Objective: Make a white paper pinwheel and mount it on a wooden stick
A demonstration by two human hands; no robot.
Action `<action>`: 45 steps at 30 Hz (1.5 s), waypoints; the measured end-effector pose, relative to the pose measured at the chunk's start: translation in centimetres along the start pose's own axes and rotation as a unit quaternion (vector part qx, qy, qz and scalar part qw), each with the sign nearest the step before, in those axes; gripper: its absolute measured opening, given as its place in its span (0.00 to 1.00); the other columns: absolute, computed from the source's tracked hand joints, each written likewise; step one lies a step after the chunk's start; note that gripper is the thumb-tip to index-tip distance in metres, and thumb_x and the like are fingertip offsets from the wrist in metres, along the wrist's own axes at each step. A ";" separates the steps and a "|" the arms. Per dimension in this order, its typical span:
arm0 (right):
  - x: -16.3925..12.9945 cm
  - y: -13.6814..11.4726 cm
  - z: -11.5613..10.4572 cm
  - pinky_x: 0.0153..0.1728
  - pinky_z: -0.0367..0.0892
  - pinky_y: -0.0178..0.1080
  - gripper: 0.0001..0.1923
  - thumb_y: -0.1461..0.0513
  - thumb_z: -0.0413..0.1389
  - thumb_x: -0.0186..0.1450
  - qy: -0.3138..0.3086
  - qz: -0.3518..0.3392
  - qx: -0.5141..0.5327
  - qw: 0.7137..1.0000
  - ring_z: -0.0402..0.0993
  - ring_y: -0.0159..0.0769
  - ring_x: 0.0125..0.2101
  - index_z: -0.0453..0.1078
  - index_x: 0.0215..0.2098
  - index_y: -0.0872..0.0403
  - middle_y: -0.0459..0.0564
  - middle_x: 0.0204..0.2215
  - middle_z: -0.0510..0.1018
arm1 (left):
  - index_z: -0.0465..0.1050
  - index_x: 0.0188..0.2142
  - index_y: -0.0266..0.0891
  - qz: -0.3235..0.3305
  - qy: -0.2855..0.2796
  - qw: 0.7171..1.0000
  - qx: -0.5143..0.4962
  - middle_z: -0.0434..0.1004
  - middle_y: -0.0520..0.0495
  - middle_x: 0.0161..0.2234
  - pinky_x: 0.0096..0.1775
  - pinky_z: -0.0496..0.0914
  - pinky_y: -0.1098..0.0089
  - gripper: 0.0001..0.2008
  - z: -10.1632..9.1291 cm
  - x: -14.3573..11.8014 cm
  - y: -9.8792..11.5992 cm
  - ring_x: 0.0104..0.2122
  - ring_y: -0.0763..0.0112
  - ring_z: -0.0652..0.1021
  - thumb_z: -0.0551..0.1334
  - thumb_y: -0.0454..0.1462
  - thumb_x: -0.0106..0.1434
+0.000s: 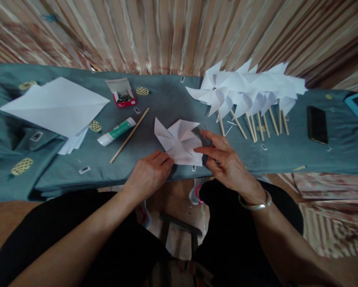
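Paper pinwheel (180,141), half folded, lies flat near the front edge of the tabletop (167,95), about midway along it. My left hand (150,171) rests at its near left corner, fingers curled loosely and pressing the paper's edge. My right hand (223,157) lies open on its right side, fingers (204,150) stretched flat over a folded flap. Left of it lie a wooden stick (129,135) and a glue tube (116,131); finished pinwheels (247,93) line the back edge to the right.

White paper pinwheel (180,141), teal patterned cloth (173,95)
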State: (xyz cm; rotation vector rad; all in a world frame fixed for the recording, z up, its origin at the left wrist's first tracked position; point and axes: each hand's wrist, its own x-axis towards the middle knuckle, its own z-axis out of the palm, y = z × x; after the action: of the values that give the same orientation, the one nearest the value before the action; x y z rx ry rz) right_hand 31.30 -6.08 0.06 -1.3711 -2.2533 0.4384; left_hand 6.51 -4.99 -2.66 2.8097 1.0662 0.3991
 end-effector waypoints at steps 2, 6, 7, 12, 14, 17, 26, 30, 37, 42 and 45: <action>-0.1 0.2 0.1 0.61 0.62 0.58 0.21 0.72 0.48 0.60 -0.016 0.002 -0.009 1.000 0.61 0.48 0.64 0.76 0.43 0.50 0.50 0.64 0.65 | 0.75 0.38 0.35 -0.004 -0.003 1.000 -0.007 0.78 0.44 0.36 0.35 0.74 0.67 0.09 0.1 0.0 -0.1 0.37 0.65 0.77 0.55 0.31 0.68; -0.4 0.9 0.5 0.61 0.62 0.59 0.17 0.71 0.50 0.61 -0.032 0.018 -0.031 0.999 0.61 0.50 0.64 0.77 0.39 0.51 0.52 0.64 0.65 | 0.75 0.39 0.35 -0.023 0.019 0.998 -0.057 0.79 0.43 0.38 0.37 0.75 0.67 0.09 0.3 0.0 -0.5 0.38 0.65 0.79 0.56 0.32 0.68; -0.4 0.9 0.6 0.61 0.62 0.59 0.16 0.71 0.50 0.62 -0.036 0.020 -0.032 0.999 0.61 0.51 0.64 0.77 0.39 0.52 0.53 0.64 0.65 | 0.76 0.39 0.35 -0.034 0.025 0.996 -0.075 0.79 0.43 0.38 0.38 0.75 0.67 0.09 0.4 0.0 -0.6 0.38 0.65 0.79 0.56 0.32 0.68; -0.1 0.5 0.7 0.61 0.62 0.59 0.12 0.65 0.56 0.65 0.009 0.044 0.022 0.999 0.63 0.49 0.63 0.75 0.46 0.50 0.54 0.63 0.67 | 0.76 0.39 0.36 -0.066 0.028 0.989 -0.132 0.80 0.43 0.39 0.40 0.75 0.67 0.09 0.6 0.1 -0.8 0.38 0.66 0.80 0.57 0.32 0.67; 0.1 0.4 0.6 0.62 0.61 0.60 0.15 0.63 0.59 0.64 0.020 0.051 0.064 0.996 0.62 0.48 0.63 0.74 0.49 0.47 0.51 0.64 0.64 | 0.76 0.40 0.36 -0.069 0.028 0.988 -0.138 0.80 0.43 0.39 0.40 0.75 0.67 0.09 0.6 0.1 -0.8 0.38 0.66 0.80 0.56 0.32 0.67; 0.4 0.6 0.5 0.60 0.64 0.59 0.11 0.62 0.60 0.64 0.011 0.058 0.111 0.992 0.62 0.50 0.64 0.77 0.45 0.45 0.48 0.65 0.63 | 0.76 0.40 0.37 -0.075 0.025 0.987 -0.137 0.80 0.44 0.39 0.40 0.75 0.68 0.09 0.6 0.0 -0.8 0.38 0.66 0.80 0.57 0.33 0.67; 1.6 0.5 1.3 0.62 0.61 0.60 0.06 0.60 0.58 0.67 0.035 0.093 0.152 0.983 0.66 0.47 0.62 0.79 0.36 0.46 0.46 0.62 0.68 | 0.75 0.37 0.36 -0.063 0.005 0.991 -0.120 0.78 0.44 0.37 0.39 0.75 0.66 0.08 0.0 0.1 -0.3 0.38 0.64 0.78 0.56 0.33 0.67; 2.5 0.3 2.6 0.62 0.60 0.60 0.04 0.61 0.59 0.66 0.073 0.093 0.112 0.987 0.65 0.47 0.61 0.77 0.36 0.48 0.47 0.61 0.69 | 0.74 0.37 0.35 -0.052 -0.011 0.992 -0.117 0.78 0.44 0.36 0.38 0.75 0.64 0.08 -0.2 0.2 -0.1 0.38 0.62 0.77 0.56 0.34 0.68; 3.9 -0.8 4.0 0.62 0.61 0.57 0.06 0.63 0.56 0.67 0.088 0.055 0.004 0.995 0.62 0.48 0.62 0.75 0.34 0.50 0.49 0.64 0.64 | 0.74 0.36 0.35 -0.054 -0.021 0.991 -0.119 0.77 0.44 0.35 0.37 0.74 0.64 0.08 -0.4 0.3 0.1 0.37 0.62 0.76 0.56 0.33 0.69; 4.5 -0.8 4.8 0.61 0.63 0.55 0.06 0.63 0.55 0.67 0.099 0.031 -0.037 0.994 0.61 0.48 0.62 0.74 0.36 0.50 0.49 0.64 0.64 | 0.74 0.35 0.35 -0.053 -0.021 0.992 -0.111 0.76 0.45 0.34 0.36 0.73 0.66 0.09 -0.4 0.4 0.1 0.36 0.64 0.76 0.56 0.32 0.68; 4.6 -0.6 5.3 0.60 0.62 0.57 0.06 0.62 0.54 0.68 0.096 0.020 -0.045 0.994 0.60 0.49 0.62 0.74 0.36 0.51 0.49 0.65 0.63 | 0.75 0.36 0.35 -0.053 -0.027 0.992 -0.113 0.76 0.45 0.34 0.36 0.73 0.66 0.08 -0.5 0.4 0.1 0.36 0.64 0.76 0.57 0.33 0.68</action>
State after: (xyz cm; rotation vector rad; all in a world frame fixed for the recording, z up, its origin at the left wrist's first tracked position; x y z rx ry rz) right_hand 26.20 -2.37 -3.11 -1.4395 -2.1140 0.2104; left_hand 6.72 -4.75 -2.11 2.5397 1.0796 0.4017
